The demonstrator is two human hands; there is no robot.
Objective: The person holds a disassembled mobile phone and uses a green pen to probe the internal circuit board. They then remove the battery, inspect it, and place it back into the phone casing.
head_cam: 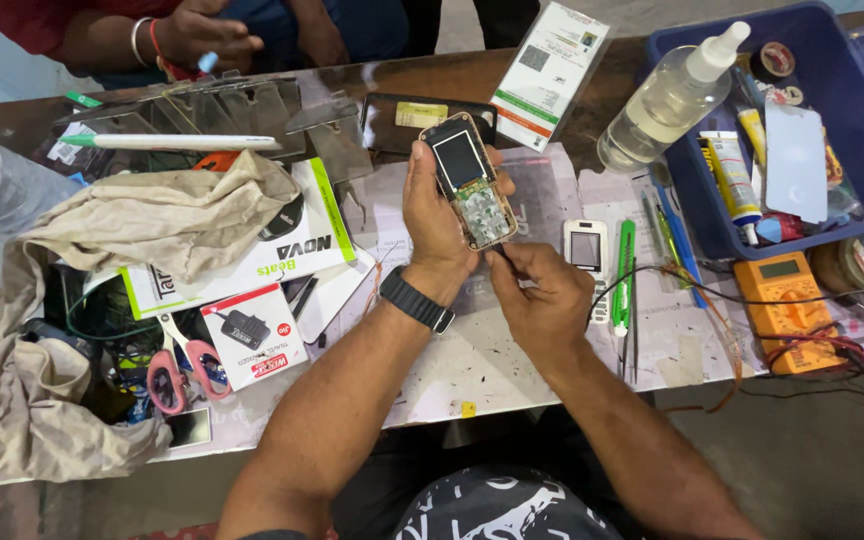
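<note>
My left hand (pixel 434 215) holds up a small opened phone (pixel 470 178), its dark screen and bare keypad board facing me. It has a black watch band on the wrist. My right hand (pixel 542 295) sits just below the phone's lower end, fingers pinched on a thin dark tool whose tip touches the phone's bottom edge. A white phone front cover (pixel 585 248) lies on the table right of my hands. Beside it lies a green screwdriver (pixel 625 265).
A blue bin (pixel 857 120) with tubes and a clear squeeze bottle (pixel 670 98) stands at the right. A yellow multimeter (pixel 785 300) with wires lies below it. Left: beige cloth (pixel 142 215), small boxes, pink scissors (pixel 180 362). Another person's hands (pixel 207 35) rest at the far edge.
</note>
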